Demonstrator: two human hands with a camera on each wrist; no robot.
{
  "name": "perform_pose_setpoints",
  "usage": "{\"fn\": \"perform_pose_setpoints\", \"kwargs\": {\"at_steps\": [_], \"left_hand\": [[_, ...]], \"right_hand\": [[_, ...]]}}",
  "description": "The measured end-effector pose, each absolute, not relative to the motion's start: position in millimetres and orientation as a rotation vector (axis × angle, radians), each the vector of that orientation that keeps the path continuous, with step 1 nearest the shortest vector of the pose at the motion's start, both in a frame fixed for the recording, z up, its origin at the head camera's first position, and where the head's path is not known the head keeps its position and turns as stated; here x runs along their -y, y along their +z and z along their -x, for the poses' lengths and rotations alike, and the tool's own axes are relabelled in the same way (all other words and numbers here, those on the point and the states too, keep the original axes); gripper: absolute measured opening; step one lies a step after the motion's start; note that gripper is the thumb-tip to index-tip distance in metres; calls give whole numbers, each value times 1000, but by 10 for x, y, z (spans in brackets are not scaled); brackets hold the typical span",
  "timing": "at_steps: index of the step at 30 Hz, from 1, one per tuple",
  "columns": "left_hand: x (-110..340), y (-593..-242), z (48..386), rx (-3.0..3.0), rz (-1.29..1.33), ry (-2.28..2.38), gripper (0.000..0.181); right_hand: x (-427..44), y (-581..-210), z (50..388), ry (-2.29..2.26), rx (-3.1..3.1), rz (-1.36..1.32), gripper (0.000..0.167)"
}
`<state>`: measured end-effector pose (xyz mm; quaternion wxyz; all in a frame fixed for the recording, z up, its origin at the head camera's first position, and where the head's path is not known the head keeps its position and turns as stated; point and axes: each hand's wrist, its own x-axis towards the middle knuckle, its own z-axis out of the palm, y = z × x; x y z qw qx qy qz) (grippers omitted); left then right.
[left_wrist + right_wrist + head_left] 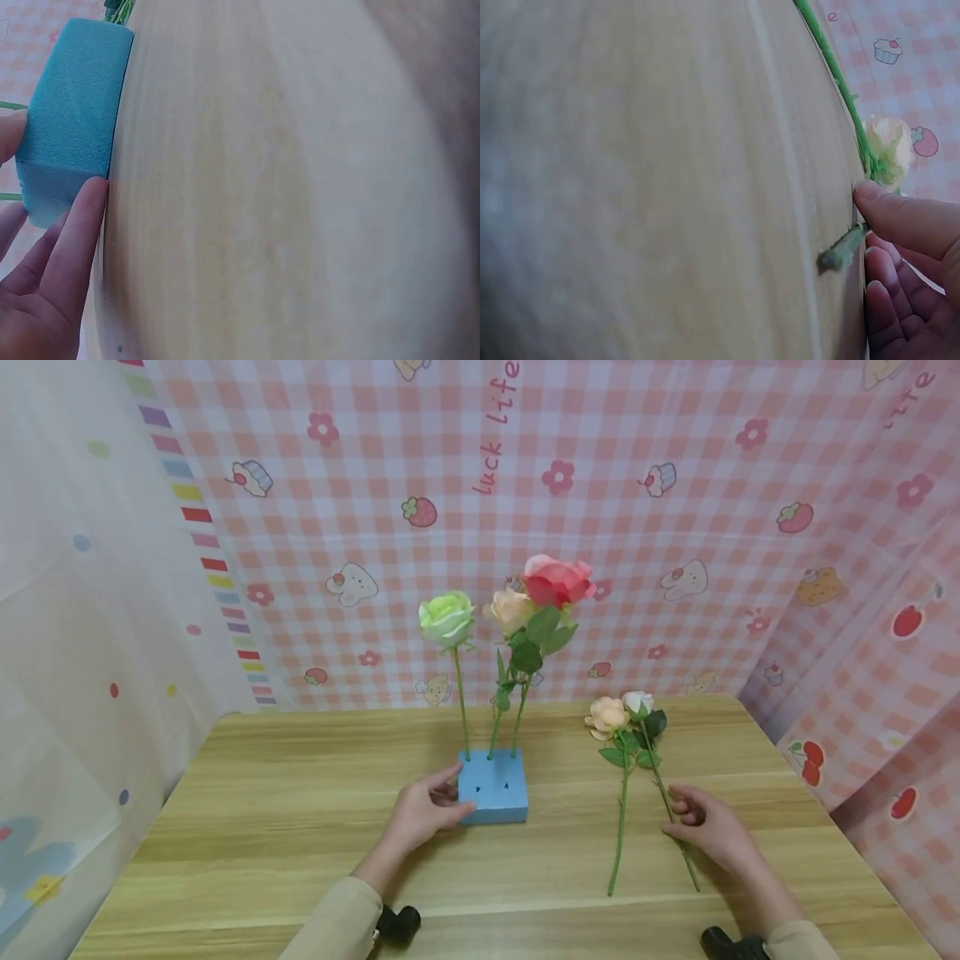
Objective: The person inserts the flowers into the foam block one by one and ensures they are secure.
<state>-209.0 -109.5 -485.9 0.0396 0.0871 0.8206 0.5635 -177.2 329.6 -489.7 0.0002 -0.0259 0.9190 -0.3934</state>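
where right fingers (911, 223) partly hide the white rose stem (656, 768), contact seems likely.

Behind a wood-grained table (300, 793) we see a pink-and-white checked cloth (465, 460), printed with strawberries, cupcakes and the words "luck life". A pale dotted curtain (112, 602) hangs at our left; the cherry-printed cloth (855, 693) at our right, partly shadowed, is probably more of the same.
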Motion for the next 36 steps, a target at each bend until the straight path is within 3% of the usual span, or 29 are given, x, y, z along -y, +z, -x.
{"fn": "perform_pose_setpoints", "kwargs": {"at_steps": [36], "left_hand": [[1095, -4883, 2115, -2515, -257, 1722, 67]], "right_hand": [[-3260, -4850, 1776, -1276, -2874, -82, 38]]}}
